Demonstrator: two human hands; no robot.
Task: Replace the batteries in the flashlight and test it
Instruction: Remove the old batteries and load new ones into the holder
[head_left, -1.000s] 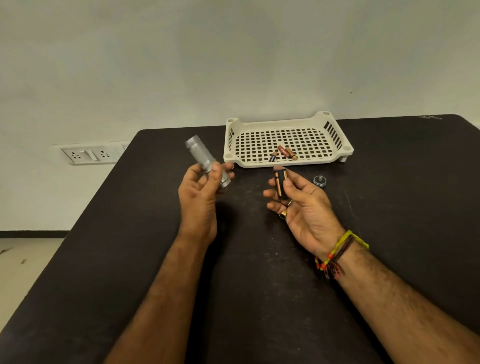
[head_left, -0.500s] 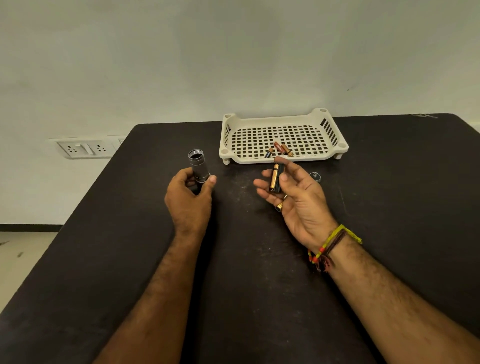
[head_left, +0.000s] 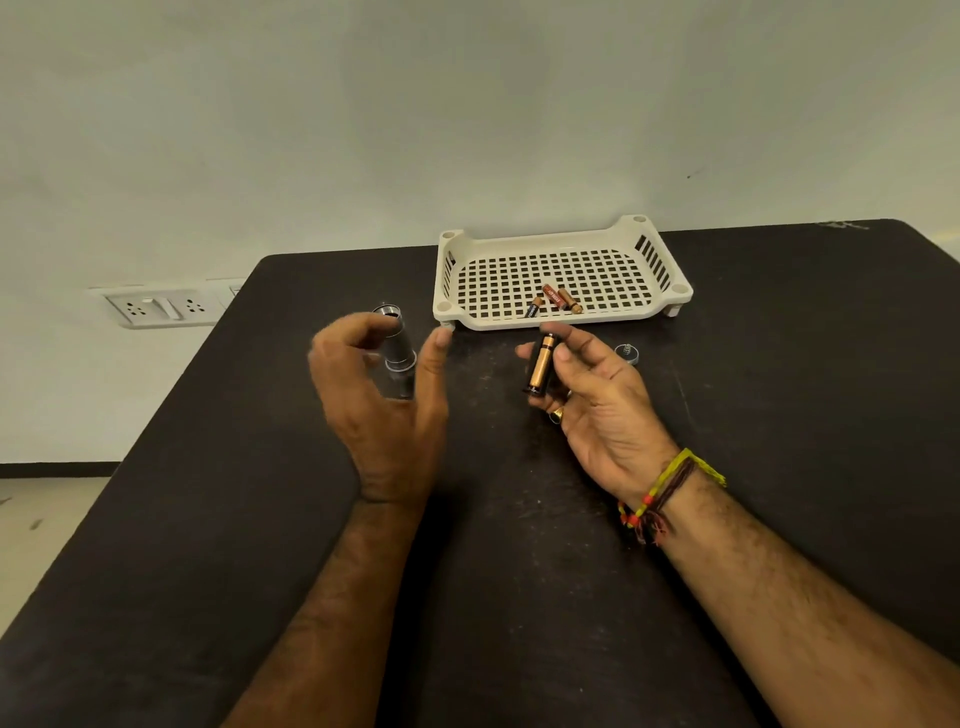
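Observation:
The silver flashlight body stands upright on the black table, open threaded end up. My left hand hovers around it with fingers spread, thumb to its right and fingers curled above its top; it does not grip the body. My right hand is palm up and pinches a black battery holder with a copper-and-black battery showing in it. The flashlight's tail cap lies on the table just right of my right hand's fingers.
A cream perforated tray stands at the table's far edge with three loose batteries near its front wall. A wall socket panel is beyond the table's left edge. My right wrist wears thread bracelets.
My left hand lowered the flashlight body, stood it upright on the table and opened around it. My right hand kept hold of the battery holder and barely moved.

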